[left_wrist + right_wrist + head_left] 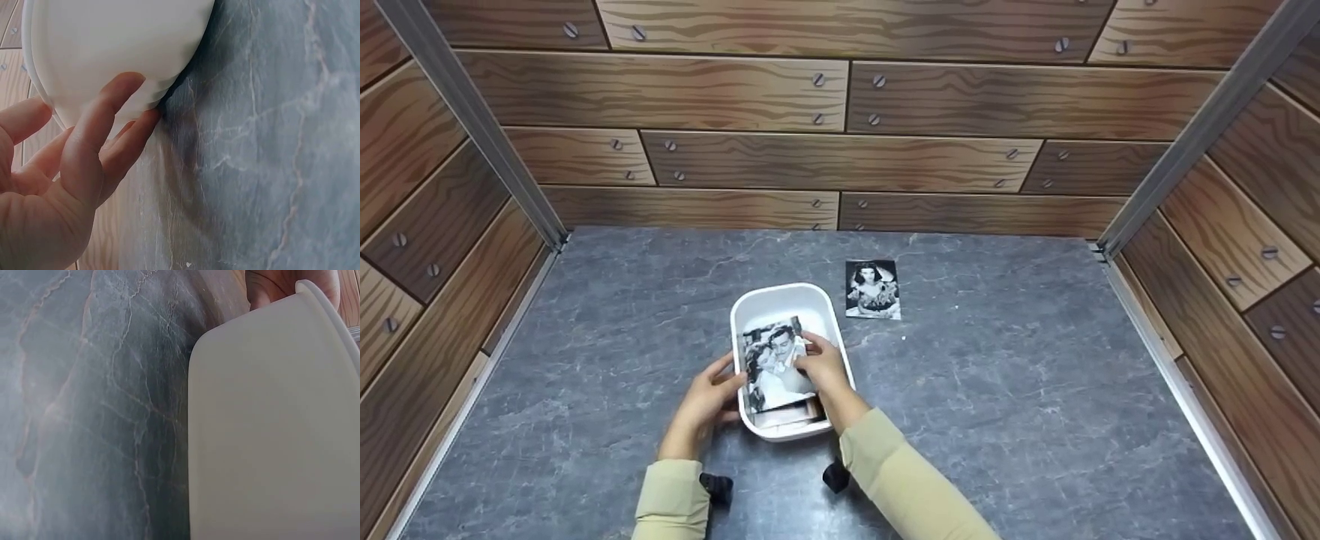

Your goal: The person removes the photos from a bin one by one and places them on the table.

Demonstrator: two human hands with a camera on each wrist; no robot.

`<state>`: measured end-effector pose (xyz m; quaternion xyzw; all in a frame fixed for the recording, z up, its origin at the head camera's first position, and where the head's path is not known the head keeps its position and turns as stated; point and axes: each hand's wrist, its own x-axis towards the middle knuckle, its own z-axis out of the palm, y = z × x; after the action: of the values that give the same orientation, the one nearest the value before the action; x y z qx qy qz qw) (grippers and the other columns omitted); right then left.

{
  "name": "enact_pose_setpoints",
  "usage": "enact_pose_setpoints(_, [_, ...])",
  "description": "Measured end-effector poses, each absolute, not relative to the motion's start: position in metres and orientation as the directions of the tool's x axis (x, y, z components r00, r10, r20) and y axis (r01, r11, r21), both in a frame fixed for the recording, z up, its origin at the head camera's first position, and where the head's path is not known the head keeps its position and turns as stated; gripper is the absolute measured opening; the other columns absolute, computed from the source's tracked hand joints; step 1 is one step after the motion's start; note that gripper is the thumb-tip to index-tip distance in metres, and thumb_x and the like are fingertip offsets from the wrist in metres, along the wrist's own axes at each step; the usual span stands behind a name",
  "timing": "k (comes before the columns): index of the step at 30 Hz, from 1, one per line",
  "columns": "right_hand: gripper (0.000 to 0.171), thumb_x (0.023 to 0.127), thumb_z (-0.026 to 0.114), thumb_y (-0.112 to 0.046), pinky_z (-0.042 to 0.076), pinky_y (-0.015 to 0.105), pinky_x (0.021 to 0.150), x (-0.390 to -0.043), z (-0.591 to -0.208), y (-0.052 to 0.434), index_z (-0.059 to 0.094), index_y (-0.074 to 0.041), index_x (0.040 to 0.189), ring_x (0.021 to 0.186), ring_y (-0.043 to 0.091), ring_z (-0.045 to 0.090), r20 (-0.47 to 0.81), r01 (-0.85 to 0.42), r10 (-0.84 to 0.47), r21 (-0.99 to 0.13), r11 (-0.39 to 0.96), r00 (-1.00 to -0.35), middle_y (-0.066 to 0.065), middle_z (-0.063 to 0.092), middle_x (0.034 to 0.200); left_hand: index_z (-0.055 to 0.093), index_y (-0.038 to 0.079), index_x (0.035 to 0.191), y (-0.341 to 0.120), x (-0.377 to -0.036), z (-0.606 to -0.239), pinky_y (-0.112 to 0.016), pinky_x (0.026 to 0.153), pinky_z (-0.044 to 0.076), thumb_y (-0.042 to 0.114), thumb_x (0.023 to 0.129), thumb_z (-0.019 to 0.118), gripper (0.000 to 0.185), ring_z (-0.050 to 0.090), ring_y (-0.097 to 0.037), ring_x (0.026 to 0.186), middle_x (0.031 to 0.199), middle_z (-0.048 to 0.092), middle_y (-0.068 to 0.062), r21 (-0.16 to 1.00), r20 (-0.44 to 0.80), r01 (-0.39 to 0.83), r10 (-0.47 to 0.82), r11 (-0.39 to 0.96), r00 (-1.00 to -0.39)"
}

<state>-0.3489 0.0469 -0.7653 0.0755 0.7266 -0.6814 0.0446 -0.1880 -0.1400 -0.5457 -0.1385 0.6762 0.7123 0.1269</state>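
- Because the right hand (pixel 826 369) pinches the couple photograph (pixel 774 367) by its right edge alone, as far as the head view shows, its far corner could sag or swing if that grip loosened.
- Held over the white tub (pixel 802 304), the photograph lies slanted inside the rim; a turn of the right wrist could catch a corner on the wall and bend it.
- Beneath its lower edge shows a pile of flat items (pixel 784 417), mostly covered, so I cannot tell what they are or whether the photograph touches them; if it does, dragging it across could scuff its face or shift the pile.
- The left hand (pixel 706 397) grips the tub's left side, thumb by the rim and fingers against the outer wall. Squeezing or lifting too hard there could tip or slide the tub, since the worktop (pixel 997 390) looks smooth.
- Whether the left thumb also presses the photograph's left edge, I cannot tell; if so, the two hands pulling unevenly could crease it.
- Just beyond the tub's right side, the portrait print (pixel 873 290) lies flat on the worktop, untouched; a tub pushed that way, or a sweeping forearm, could run onto it.
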Motion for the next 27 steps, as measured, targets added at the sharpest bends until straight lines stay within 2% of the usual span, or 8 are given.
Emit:
enact_pose_setpoints(4, [0.065,0.065,0.062,0.011,0.055,0.027,0.068,-0.283,-0.636,0.042,0.063,-0.009,0.128,0.092,0.02,0.057,-0.199,0.203,0.045,-0.975,0.094,-0.979,0.013,0.061,0.104,0.033,0.004,0.149,-0.141,-0.186,-0.547,-0.035,0.056,0.06,0.007,0.097,0.054,0.057,0.065,-0.024,0.089,0.132,0.049,-0.031,0.93,-0.364,-0.363,-0.009,-0.06,-0.931])
enact_pose_setpoints(7, [0.07,0.067,0.063,0.012,0.052,0.024,0.065,-0.249,-0.569,0.039,0.057,-0.007,0.134,0.085,0.018,0.056,-0.236,0.238,0.027,-0.965,0.107,-0.971,0.017,0.063,0.108,0.034,0.004,0.149,-0.142,-0.187,-0.548,-0.036,0.057,0.06,0.006,0.096,0.055,0.057,0.065,-0.024,0.09,0.132,0.049,-0.031,0.929,-0.366,-0.364,-0.009,-0.066,-0.931])
enact_pose_setpoints(10, [0.076,0.069,0.062,0.014,0.047,0.02,0.061,-0.238,-0.55,0.037,0.05,-0.009,0.14,0.075,0.013,0.051,-0.281,0.279,-0.011,-0.955,0.098,-0.96,0.022,0.063,0.112,0.034,0.006,0.149,-0.142,-0.187,-0.547,-0.036,0.058,0.06,0.007,0.096,0.055,0.057,0.065,-0.024,0.088,0.132,0.049,-0.03,0.926,-0.373,-0.371,-0.012,-0.068,-0.928])
enact_pose_setpoints(13, [0.079,0.069,0.059,0.017,0.046,0.019,0.058,-0.235,-0.547,0.036,0.044,-0.009,0.142,0.07,0.012,0.049,-0.274,0.269,-0.05,-0.96,0.08,-0.961,0.022,0.063,0.109,0.034,0.006,0.149,-0.143,-0.186,-0.547,-0.035,0.057,0.06,0.007,0.096,0.055,0.057,0.065,-0.023,0.085,0.131,0.05,-0.03,0.925,-0.376,-0.374,-0.016,-0.061,-0.927])
enact_pose_setpoints(17, [0.08,0.068,0.056,0.019,0.045,0.018,0.056,-0.236,-0.552,0.036,0.044,-0.008,0.142,0.068,0.012,0.048,-0.259,0.255,-0.075,-0.965,0.056,-0.963,0.012,0.062,0.092,0.034,0.005,0.149,-0.143,-0.185,-0.547,-0.033,0.054,0.059,0.008,0.097,0.055,0.056,0.064,-0.021,0.083,0.13,0.05,-0.031,0.928,-0.372,-0.371,-0.022,-0.046,-0.928])
enact_pose_setpoints(20, [0.08,0.067,0.054,0.019,0.04,0.018,0.052,-0.237,-0.554,0.036,0.044,-0.009,0.142,0.06,0.01,0.043,-0.255,0.252,-0.074,-0.967,0.043,-0.964,0.005,0.056,0.08,0.034,0.004,0.149,-0.142,-0.185,-0.546,-0.033,0.053,0.059,0.009,0.097,0.055,0.056,0.064,-0.02,0.083,0.133,0.049,-0.032,0.927,-0.374,-0.373,-0.028,-0.039,-0.927])
enact_pose_setpoints(23, [0.081,0.066,0.05,0.019,0.034,0.017,0.048,-0.239,-0.553,0.036,0.046,-0.011,0.141,0.055,0.009,0.036,-0.235,0.233,-0.045,-0.971,0.044,-0.971,0.008,0.055,0.083,0.033,0.005,0.149,-0.14,-0.185,-0.545,-0.031,0.052,0.058,0.011,0.098,0.055,0.057,0.065,-0.019,0.082,0.135,0.048,-0.032,0.924,-0.382,-0.381,-0.033,-0.034,-0.924])
enact_pose_setpoints(27, [0.082,0.065,0.048,0.019,0.031,0.015,0.046,-0.239,-0.55,0.036,0.05,-0.014,0.139,0.062,0.01,0.035,-0.197,0.198,0.015,-0.979,0.045,-0.98,0.014,0.053,0.103,0.033,0.007,0.15,-0.138,-0.187,-0.545,-0.03,0.05,0.057,0.014,0.097,0.057,0.058,0.064,-0.017,0.079,0.136,0.048,-0.03,0.921,-0.39,-0.389,-0.035,-0.03,-0.92])
